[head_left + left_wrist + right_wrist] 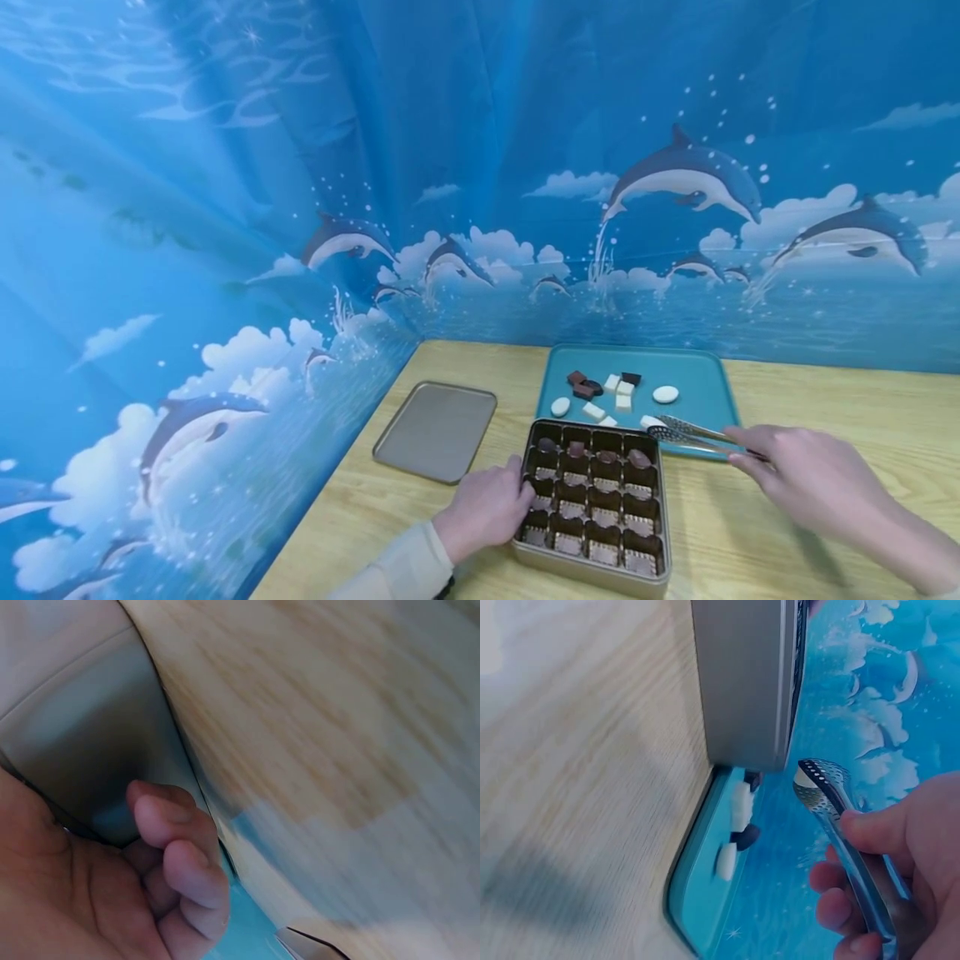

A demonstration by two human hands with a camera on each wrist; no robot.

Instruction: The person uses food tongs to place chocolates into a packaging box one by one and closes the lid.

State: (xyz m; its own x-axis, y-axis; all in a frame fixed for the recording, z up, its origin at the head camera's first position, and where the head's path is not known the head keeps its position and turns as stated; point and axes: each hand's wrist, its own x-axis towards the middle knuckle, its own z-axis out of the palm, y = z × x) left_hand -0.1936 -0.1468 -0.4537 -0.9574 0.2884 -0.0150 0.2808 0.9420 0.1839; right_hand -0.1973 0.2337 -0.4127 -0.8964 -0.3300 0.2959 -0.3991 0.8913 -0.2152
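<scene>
A pair of metal tongs is gripped in my right hand, to the right of the chocolate box. Between the perforated tong tips sits a white chocolate piece, raised near the box's far right corner. My left hand holds the left wall of the metal box, its digits at the rim. In the left wrist view the curled fingers lie beside the box's grey side. Brown chocolates fill the farthest row of the divided insert; the nearer compartments show bare bottoms.
Behind the box lies a teal tray with several white and dark pieces, among them a white oval. A flat metal lid rests on the wooden table to the left. A dolphin-printed curtain borders the table.
</scene>
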